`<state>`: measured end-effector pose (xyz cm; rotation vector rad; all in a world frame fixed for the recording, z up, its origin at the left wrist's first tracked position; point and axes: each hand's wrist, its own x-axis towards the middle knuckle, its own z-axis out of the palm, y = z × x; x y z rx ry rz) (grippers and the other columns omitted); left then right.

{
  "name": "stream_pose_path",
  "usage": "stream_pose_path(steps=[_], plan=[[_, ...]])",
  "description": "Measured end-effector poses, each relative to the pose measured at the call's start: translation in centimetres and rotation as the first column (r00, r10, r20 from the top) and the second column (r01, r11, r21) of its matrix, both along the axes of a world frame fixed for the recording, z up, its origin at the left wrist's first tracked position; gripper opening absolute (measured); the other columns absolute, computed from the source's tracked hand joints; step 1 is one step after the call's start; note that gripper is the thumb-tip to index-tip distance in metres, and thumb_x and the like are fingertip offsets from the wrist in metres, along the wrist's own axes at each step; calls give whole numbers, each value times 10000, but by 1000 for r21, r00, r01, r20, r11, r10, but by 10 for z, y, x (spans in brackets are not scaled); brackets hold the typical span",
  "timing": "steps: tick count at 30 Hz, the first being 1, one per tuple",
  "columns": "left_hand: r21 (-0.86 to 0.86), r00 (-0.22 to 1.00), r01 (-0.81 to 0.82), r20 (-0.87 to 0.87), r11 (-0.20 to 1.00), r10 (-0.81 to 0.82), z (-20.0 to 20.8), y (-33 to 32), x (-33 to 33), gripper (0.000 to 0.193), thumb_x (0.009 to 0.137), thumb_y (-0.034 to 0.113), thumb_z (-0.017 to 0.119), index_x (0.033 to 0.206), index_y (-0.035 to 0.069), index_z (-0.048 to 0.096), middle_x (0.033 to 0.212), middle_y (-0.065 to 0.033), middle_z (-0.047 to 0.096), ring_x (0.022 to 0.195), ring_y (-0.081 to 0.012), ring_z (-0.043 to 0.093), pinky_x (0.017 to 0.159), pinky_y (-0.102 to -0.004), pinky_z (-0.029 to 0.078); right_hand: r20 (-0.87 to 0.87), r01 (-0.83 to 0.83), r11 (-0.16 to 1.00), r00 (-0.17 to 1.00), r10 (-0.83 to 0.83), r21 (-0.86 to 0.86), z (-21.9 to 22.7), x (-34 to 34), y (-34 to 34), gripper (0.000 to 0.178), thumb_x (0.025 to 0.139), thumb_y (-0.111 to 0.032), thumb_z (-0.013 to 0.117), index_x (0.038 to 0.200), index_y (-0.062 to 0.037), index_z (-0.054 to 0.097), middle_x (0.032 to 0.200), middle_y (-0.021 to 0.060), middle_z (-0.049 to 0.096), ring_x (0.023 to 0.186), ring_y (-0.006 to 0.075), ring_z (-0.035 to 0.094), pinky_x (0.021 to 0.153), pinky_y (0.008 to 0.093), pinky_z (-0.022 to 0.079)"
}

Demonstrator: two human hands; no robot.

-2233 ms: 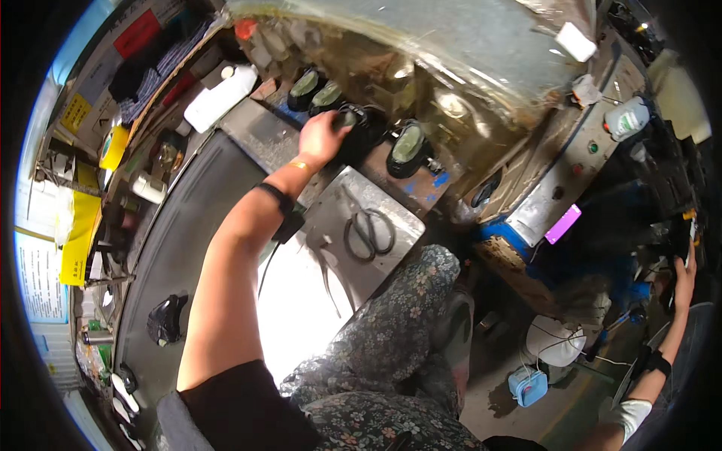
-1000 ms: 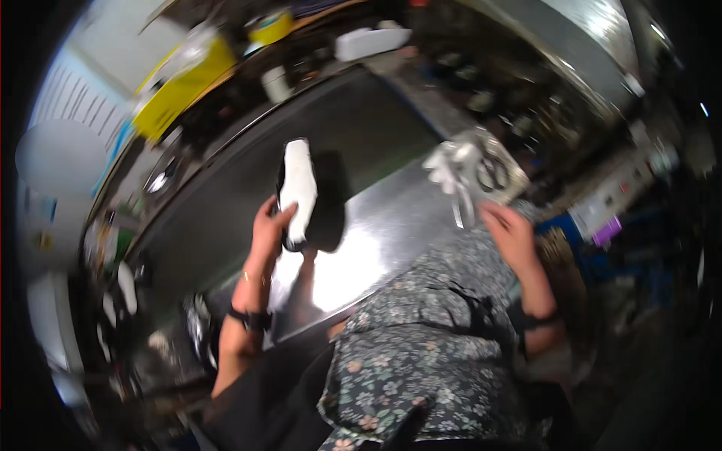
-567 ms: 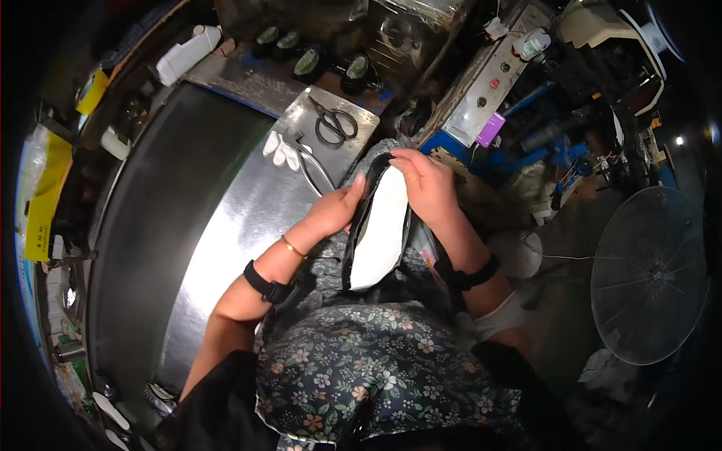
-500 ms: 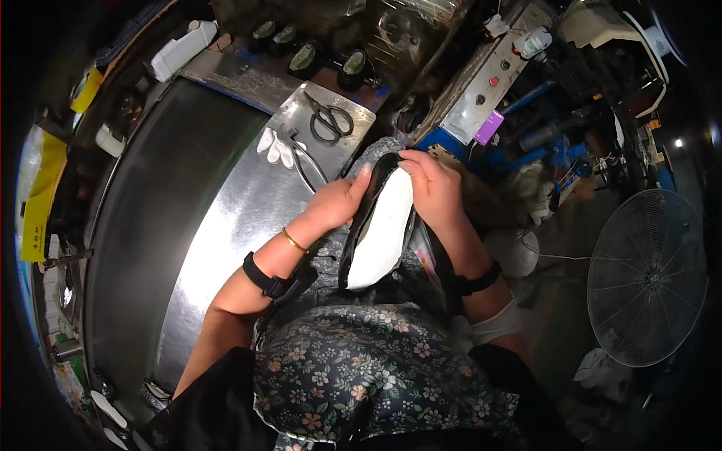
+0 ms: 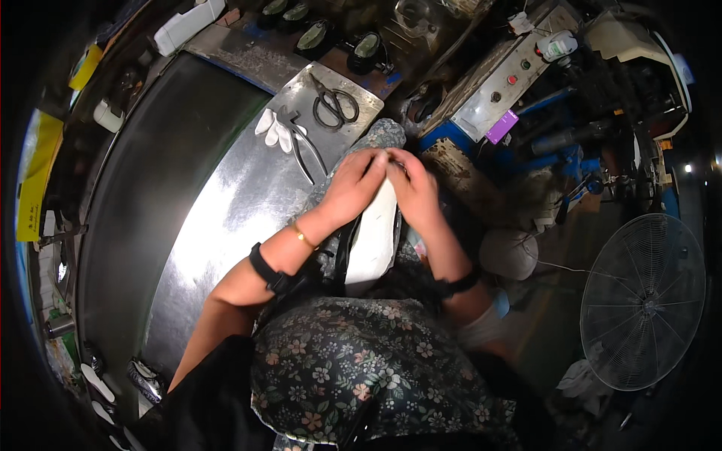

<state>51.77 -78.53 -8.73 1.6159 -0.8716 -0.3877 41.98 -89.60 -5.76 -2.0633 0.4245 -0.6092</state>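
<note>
A black shoe upper with a white insole board point(image 5: 372, 244) lies lengthwise over my lap, its white underside facing up. Both hands meet at its far, narrow end. My left hand point(image 5: 355, 183) grips the left edge there, thumb laid toward the tip. From the other side my right hand point(image 5: 415, 193) closes on the same end with bent fingers. The fingers cover the tip, so the exact pinch is hidden. Beyond my left hand, pincers point(image 5: 305, 154) rest on the metal worktop beside a white glove point(image 5: 272, 129) and black-handled scissors point(image 5: 331, 107).
A dark conveyor belt point(image 5: 143, 173) curves along the left of the metal worktop point(image 5: 218, 218). Several dark shoes point(image 5: 366, 51) stand at the back. A machine panel with buttons point(image 5: 500, 83) is at the right, and a large round fan point(image 5: 645, 301) stands lower right.
My hands have come together at the shoe's far end and now cover its tip. The right hand has turned inward, and the view has shifted slightly.
</note>
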Motion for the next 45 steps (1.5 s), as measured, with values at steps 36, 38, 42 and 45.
stream_pose_path(steps=[36,38,42,45], plan=[[287,960,221,-231,932,-157,-23,-2,29,368,953,196,619,1266,33,515,1022,-19,606,892,-102,549,803,-229,458,-411,38,865,890,198,500,-57,-74,42,671,1018,-388,432,1426,116,262,1393,292,427,1345,313,393,1117,369,279],[-195,585,344,-721,919,-372,-17,8,25,434,978,287,563,1308,13,498,1160,-60,609,1049,-138,558,940,-277,438,-229,11,793,960,163,609,-64,-73,47,686,1014,-400,439,1423,122,264,1368,293,456,1320,320,424,1095,360,312],[166,645,-48,-748,985,158,-12,34,-5,620,1020,455,369,1308,-83,483,1378,-188,497,1265,-278,477,1082,-357,348,-56,-40,701,992,113,712,-60,-48,50,668,1012,-390,420,1404,134,287,1358,299,473,1277,331,474,1042,369,382],[701,966,-238,99,673,239,-7,45,-15,575,1018,411,309,999,-49,654,975,-274,665,959,-413,635,849,-440,489,-450,101,894,885,120,437,-44,-32,58,714,991,-418,428,1391,154,274,1194,368,551,1136,425,567,946,404,453]])
